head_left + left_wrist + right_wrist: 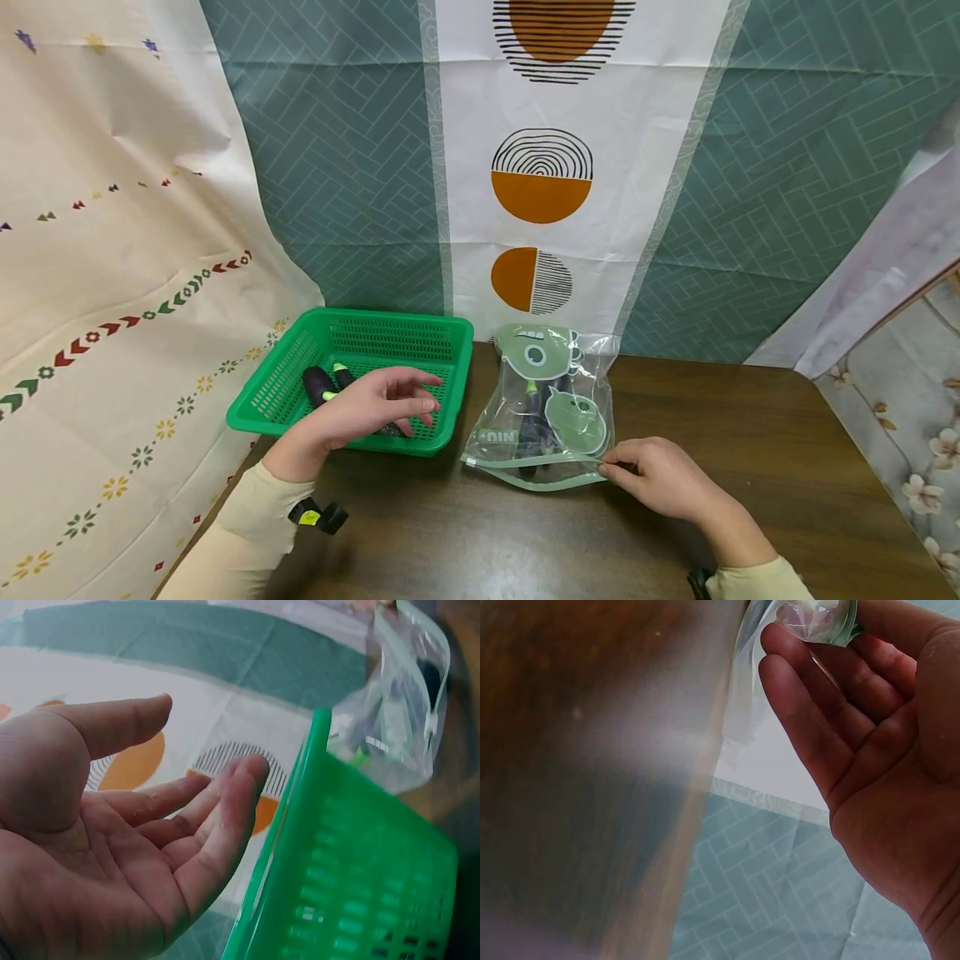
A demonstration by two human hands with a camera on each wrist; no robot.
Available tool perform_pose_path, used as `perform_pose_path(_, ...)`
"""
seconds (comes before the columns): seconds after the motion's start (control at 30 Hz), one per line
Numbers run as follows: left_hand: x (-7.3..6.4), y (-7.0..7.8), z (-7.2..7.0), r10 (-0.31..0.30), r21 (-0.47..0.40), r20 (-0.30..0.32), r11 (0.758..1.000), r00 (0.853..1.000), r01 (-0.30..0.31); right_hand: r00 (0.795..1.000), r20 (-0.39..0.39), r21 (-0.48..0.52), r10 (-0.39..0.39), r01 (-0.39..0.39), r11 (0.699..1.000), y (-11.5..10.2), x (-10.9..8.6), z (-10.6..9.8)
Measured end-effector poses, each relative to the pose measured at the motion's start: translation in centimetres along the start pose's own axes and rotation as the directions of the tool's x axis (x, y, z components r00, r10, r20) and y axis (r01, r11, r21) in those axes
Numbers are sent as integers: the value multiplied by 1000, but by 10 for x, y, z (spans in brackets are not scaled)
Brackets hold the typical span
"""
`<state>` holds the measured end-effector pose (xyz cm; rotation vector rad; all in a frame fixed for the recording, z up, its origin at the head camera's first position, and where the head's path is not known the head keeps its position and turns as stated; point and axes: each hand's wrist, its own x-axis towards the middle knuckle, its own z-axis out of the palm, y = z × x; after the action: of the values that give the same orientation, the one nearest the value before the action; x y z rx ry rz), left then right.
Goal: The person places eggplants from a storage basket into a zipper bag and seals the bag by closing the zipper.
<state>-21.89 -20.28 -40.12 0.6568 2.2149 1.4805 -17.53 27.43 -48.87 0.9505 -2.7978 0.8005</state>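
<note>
My left hand (375,404) hovers over the green plastic basket (420,442), its fingers loosely bent and nothing in them. In the left wrist view the palm (112,855) is bare beside the basket wall (375,825). Dark eggplants (317,385) with green stems lie in the basket, partly hidden by that hand. At its right corner, my right hand (660,477) pinches the mouth of a clear zip bag (576,421) printed with green figures. Through the plastic, dark eggplant (531,423) shows. The bag's green-edged mouth gapes toward me. In the right wrist view, fingertips hold the bag's corner (844,630).
A brown wooden table (465,542) carries the basket on the left and the bag near the middle. Behind them hangs a patterned cloth (360,167). Cream embroidered fabric (112,333) borders the left side, and floral cloth (922,450) the right.
</note>
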Motion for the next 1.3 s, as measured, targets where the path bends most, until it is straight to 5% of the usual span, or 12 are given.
perform_pose_path(0.3,0,-11,-12,3,243,-116,970,993,26,1000,11,3,7,-7,1000,0,0,0)
perform_pose_path(0.63,2,-19,-22,50,513,-145,858,988,32,1000,19,1,14,-14,1000,1,0,0)
perform_pose_path(1.07,-1,-29,-38,-2,762,-145,638,989,113,1000,10,0,6,-6,1000,1,1,0)
perform_pose_path(1.3,-2,-30,-45,-55,799,-151,581,987,155,1000,16,5,10,-10,1000,1,1,0)
